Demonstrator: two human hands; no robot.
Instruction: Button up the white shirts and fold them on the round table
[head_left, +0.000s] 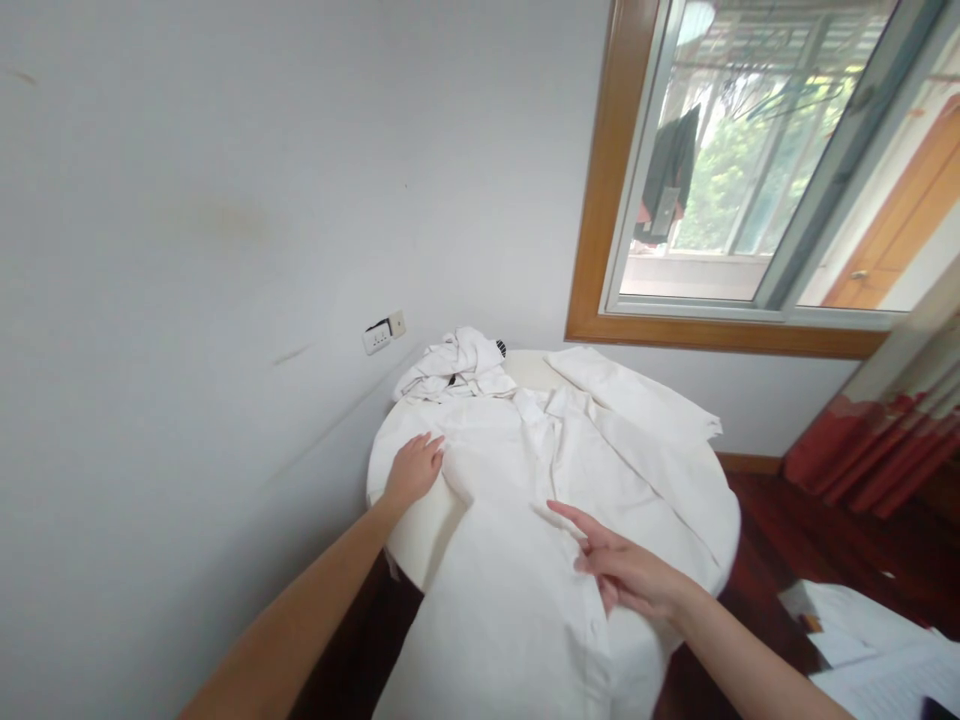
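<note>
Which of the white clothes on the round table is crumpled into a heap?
The crumpled bundle at the far edge, near the wall socket; the nearer white shirt lies spread out flat.

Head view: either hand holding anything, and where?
Nothing gripped: left hand lies flat on the white shirt; right hand, fingers spread, on or just over it.

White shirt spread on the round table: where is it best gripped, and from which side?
Probably take the shirt by its free left edge, coming from the left. It lies flat, so the middle gives little to pinch, while that edge lies loose over the bare table just below the left hand. The right hand is at the middle.
</note>
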